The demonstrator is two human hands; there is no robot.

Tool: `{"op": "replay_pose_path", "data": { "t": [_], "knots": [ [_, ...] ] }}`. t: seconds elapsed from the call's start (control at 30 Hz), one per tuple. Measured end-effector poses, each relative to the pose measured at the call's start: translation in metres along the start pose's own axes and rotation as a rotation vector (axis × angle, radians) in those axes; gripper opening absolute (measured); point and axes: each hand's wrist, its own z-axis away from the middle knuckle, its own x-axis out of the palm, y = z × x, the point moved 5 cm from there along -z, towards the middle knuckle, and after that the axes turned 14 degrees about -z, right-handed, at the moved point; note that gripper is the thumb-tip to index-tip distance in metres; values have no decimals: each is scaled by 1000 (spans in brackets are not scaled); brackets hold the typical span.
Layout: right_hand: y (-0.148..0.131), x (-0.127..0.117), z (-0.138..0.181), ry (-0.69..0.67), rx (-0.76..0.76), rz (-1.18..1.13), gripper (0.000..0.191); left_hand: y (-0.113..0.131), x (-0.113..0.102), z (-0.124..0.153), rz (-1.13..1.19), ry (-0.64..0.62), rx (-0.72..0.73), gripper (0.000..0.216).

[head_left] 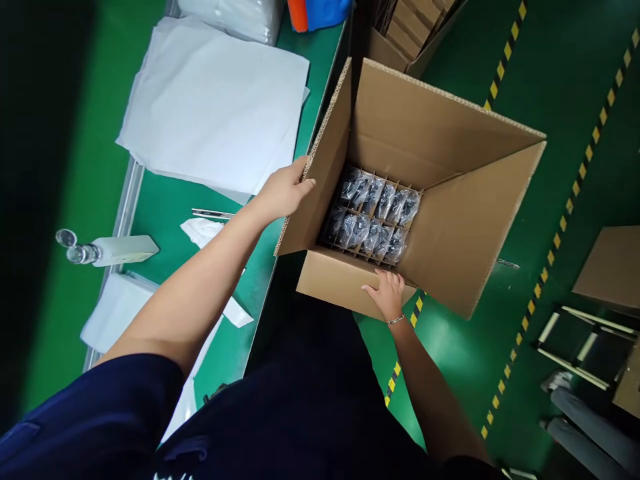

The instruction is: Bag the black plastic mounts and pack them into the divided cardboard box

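A large cardboard box [445, 193] stands open in front of me. Inside, a grid of cardboard dividers [383, 217] holds two rows of dark items in clear plastic bags [373, 235]; their kind is hard to make out. My left hand [285, 191] grips the edge of the raised left flap [325, 157], thumb on the inner face and the other fingers partly hidden behind. Across the near flap [335, 281], folded outward, lies my right hand [387, 293] with its fingers apart, the tips by the box's near edge.
On the green table [165, 200] at left are white sheets [215, 100], a clear bottle [125, 250] with its cap raised, and a crumpled white piece [203, 231]. Another carton [385, 50] stands behind the box. At right are floor tape [550, 257], a frame [590, 343] and a person's legs [585, 427].
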Motion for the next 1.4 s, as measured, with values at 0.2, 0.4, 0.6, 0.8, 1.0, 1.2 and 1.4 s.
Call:
{"op": "replay_pose_path", "data": {
  "t": [0.2,0.4,0.6,0.8,1.0,1.2,1.4],
  "knots": [
    [0,0,1,-25,19,-49,54,4,0,2,39,-3,-31,43],
    [2,1,1,-36,21,-77,57,10,0,7,50,-17,-82,38],
    [2,1,2,-16,18,-95,55,24,-5,-8,-21,-7,-170,30],
    [2,2,2,-6,2,-93,51,50,-19,-55,-48,162,-207,21],
    [4,4,2,-40,20,-112,49,52,-20,-60,-114,179,-209,32],
    [4,3,2,-65,22,-103,50,48,-21,-62,-103,179,-241,31],
    [5,2,3,-70,13,-97,54,43,-20,-64,-59,192,-225,27]
  ]
}}
